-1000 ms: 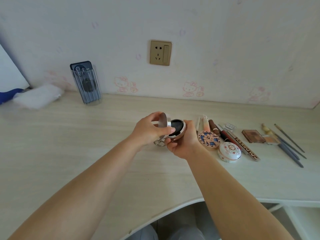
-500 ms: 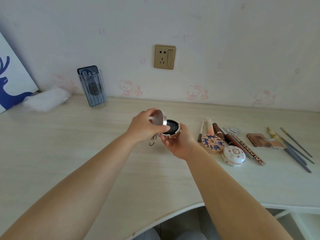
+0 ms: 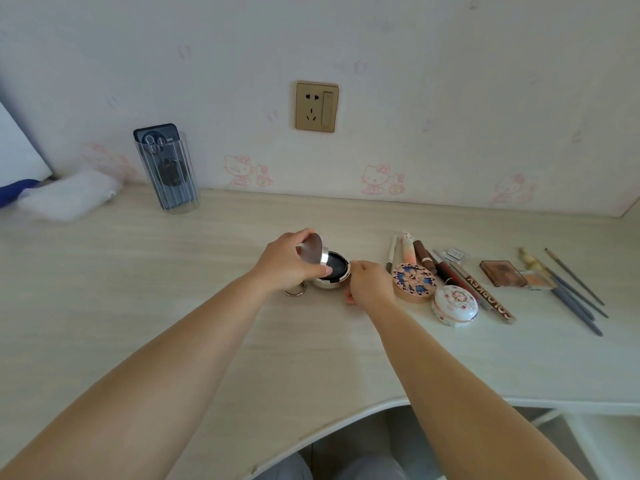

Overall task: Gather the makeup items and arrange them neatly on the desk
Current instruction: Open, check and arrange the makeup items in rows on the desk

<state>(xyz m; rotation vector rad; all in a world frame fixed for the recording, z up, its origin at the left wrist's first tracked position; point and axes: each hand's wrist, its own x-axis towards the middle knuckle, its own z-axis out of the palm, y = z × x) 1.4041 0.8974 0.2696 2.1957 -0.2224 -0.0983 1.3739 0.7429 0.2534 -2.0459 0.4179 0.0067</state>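
Observation:
A round silver compact [image 3: 332, 276] with a dark puff inside sits open on the desk [image 3: 173, 289], a key ring [image 3: 294, 291] by its left side. My left hand [image 3: 289, 265] grips its raised lid [image 3: 311, 253]. My right hand [image 3: 369, 285] rests just right of the compact, thumb near the rim and fingers loosely curled on the desk. To the right lie a blue-patterned round compact [image 3: 414, 282], a white floral case [image 3: 454, 304], pencils and lipsticks [image 3: 424, 255], a Colorkey tube [image 3: 488, 297], a brown palette [image 3: 502, 272] and several brushes [image 3: 575, 299].
A clear ribbed cup [image 3: 169, 174] holding a phone stands at the back left near a white cloth [image 3: 69, 199]. A gold socket [image 3: 317, 107] is on the wall. The desk's curved front edge [image 3: 346, 422] runs below my arms.
The compact has come down from my right palm onto the desk. My right hand has slid out to its right side. My left hand still holds the lid up.

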